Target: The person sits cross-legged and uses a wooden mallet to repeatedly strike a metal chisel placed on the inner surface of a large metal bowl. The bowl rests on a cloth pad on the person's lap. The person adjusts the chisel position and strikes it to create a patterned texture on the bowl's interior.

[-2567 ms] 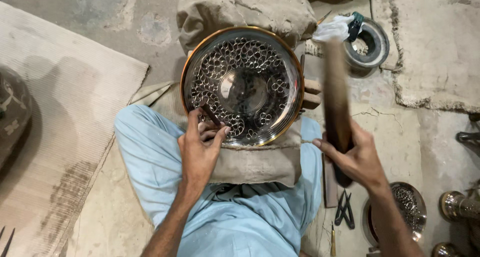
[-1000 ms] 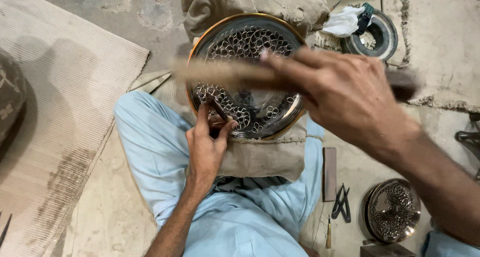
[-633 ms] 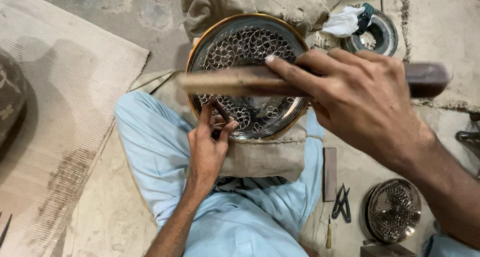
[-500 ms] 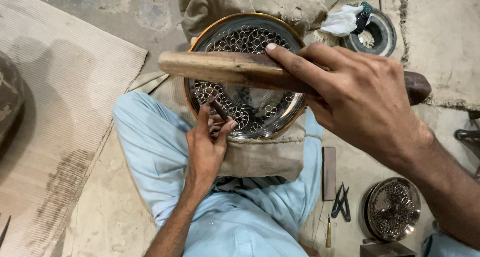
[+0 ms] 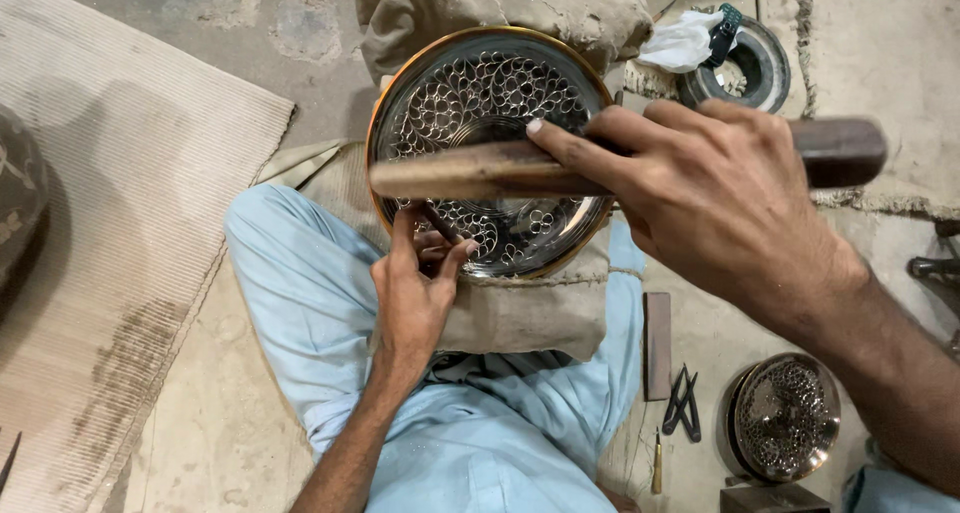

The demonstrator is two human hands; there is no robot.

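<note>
Two hands work over a round pierced metal dish point(image 5: 490, 103) resting on a sandbag cushion point(image 5: 520, 308) in the person's lap. Part of its fretwork is hidden behind the wooden mallet point(image 5: 480, 170), which the right hand point(image 5: 715, 198) grips with fingers wrapped tight. The left hand point(image 5: 415, 298) pinches a thin dark punch point(image 5: 437, 223) against the dish's lower rim; its tip is hard to make out. Right edge cuts off a smaller pierced bowl point(image 5: 785, 413) on the floor

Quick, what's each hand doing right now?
Left hand: closed on a thin punch against the metal plate.
Right hand: closed on a wooden mallet.
</note>
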